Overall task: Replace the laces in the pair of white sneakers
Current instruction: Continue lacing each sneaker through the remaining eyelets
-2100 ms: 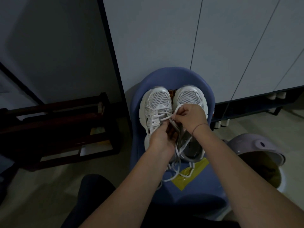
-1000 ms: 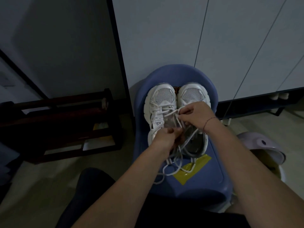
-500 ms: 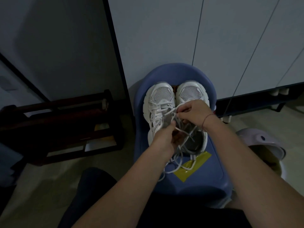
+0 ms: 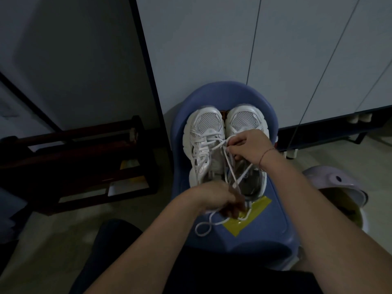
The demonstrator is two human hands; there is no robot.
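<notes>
My right fingers [image 4: 235, 148] pinch the white woven lace [image 4: 228, 166] at the right white mesh sneaker [image 4: 244, 119]'s eyelets so my left fingers [image 4: 230, 201], gripping its tail, tension it toward six o'clock.

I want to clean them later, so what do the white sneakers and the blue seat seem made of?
Sneakers: open mesh toe panels, probably woven synthetic, with smooth, faintly glossy white overlays, perhaps synthetic leather. Blue seat: likely moulded plastic, one smooth matte piece with rounded edges.
</notes>
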